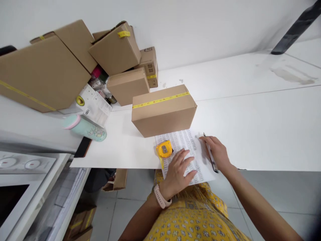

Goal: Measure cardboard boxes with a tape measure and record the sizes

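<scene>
A printed sheet of paper (184,142) covered in columns of small text hangs slightly over the table's front edge. My left hand (179,169) rests flat on it with the fingers spread. My right hand (217,152) is at the sheet's right side, closed around a pen (212,157). Just beyond my left fingertips lies a yellow tape measure (165,149), a short bit of its tape showing at the front. Behind the paper stands a cardboard box (165,115) sealed with yellow tape, covering the sheet's far end.
Several cardboard boxes (115,50) are piled at the back left by the wall. In front of them lies a mint-green bottle (86,128) beside a white printed package (96,105). A white appliance (22,180) stands at lower left. The white table (263,134) stretches to the right.
</scene>
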`<state>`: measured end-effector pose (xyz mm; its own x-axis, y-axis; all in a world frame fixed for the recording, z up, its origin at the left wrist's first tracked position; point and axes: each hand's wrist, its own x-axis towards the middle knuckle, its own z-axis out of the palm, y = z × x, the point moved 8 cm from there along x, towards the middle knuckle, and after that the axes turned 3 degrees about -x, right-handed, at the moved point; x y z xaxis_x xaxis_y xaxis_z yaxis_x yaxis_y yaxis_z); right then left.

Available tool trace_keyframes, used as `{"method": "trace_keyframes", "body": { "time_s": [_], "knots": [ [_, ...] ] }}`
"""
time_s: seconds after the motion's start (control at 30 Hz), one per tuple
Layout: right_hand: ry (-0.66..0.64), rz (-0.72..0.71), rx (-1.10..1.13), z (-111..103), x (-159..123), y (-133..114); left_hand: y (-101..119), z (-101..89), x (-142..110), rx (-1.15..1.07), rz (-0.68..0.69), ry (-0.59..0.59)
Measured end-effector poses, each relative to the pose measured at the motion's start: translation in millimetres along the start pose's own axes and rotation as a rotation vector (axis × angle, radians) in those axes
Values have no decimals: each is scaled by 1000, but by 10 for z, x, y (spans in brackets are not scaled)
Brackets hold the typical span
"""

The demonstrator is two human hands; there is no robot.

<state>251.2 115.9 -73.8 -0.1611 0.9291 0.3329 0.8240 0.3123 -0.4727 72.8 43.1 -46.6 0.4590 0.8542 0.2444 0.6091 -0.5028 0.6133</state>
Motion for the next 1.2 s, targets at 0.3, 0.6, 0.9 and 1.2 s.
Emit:
{"method": "trace_keyframes", "body": {
  "time_s": [0.3, 0.6, 0.9, 1.2],
  "knots": [
    [-23, -176, -415, 93, 4, 132, -766, -584, -181, 77, -273, 233],
    [74, 14, -192, -66, 79, 237, -1014, -677, -140, -213, -356, 370],
    [162, 275, 402, -642, 641, -91, -1004, -2201, -227, -899, -60, 1043],
    [14, 348, 797, -444, 1286, -584, -1458, -2084, 192, -1378, -293, 788]
  ]
}}
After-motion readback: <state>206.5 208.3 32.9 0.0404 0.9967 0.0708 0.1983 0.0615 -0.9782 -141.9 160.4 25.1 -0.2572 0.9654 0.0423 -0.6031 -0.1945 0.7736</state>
